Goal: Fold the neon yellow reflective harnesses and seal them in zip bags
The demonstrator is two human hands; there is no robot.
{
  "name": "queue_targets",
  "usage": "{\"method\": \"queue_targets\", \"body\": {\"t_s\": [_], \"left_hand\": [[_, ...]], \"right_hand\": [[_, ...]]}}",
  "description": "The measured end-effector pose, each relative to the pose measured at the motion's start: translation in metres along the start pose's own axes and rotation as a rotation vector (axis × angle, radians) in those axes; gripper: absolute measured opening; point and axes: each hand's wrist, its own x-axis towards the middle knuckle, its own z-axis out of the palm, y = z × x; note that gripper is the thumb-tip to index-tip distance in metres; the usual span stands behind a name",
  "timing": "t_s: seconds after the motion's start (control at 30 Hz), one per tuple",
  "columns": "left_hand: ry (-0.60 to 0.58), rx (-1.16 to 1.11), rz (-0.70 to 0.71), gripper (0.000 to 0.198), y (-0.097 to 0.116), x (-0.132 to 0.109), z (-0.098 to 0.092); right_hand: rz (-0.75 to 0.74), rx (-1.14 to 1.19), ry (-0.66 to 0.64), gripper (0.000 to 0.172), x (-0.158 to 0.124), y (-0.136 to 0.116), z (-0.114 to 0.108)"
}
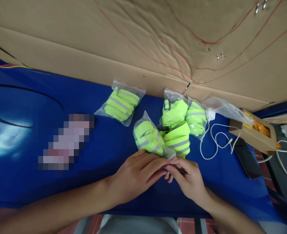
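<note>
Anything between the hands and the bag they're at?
Nothing visible: left hand and right hand meet at the bag's red-lined edge. The neon roll sits beside it, not between.

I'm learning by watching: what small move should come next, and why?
Probably press along the red-striped edge of the held bag with the right hand: it pinches there, the left hand is against the bag, and yellow-green bands show inside. Whether the seal is closed is unclear.

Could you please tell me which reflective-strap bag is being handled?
The front bag, its red-lined seal at left hand and right hand; the other bags lie farther back, untouched.
</note>
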Motion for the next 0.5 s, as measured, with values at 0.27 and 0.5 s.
{"method": "queue_targets", "body": {"t_s": [0.27, 0.5], "left_hand": [[-0.008, 0.005, -0.076, 0.019, 0.0021, -0.0052, 0.0024], [0.008, 0.183, -0.014, 0.008, 0.0073, -0.0029, -0.0014]], "right_hand": [[-0.079, -0.120, -0.002, 0.006, 0.0008, 0.0043, -0.0008], [-0.213, -0.345, 0.057, 0.008, 0.0022, -0.0037, 0.0053]]}}
